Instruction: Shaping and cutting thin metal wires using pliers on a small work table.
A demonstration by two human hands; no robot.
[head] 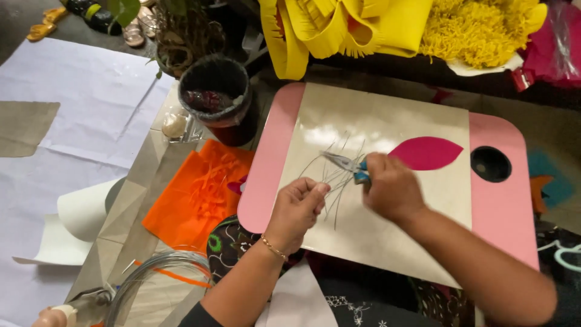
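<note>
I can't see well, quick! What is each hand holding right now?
Left hand: closed, pinching thin wires over the lap table.
Right hand: closed around blue-handled pliers.

Two bare forearms, thin gold bracelet [273, 247] on the left wrist, dark sleeve edge at left elbow, patterned dark clothing

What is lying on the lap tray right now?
On the tray: thin wires under the pliers held by the right hand, and a pink petal cutout. The left hand pinches the wires. Both hands cover part of them.
</note>
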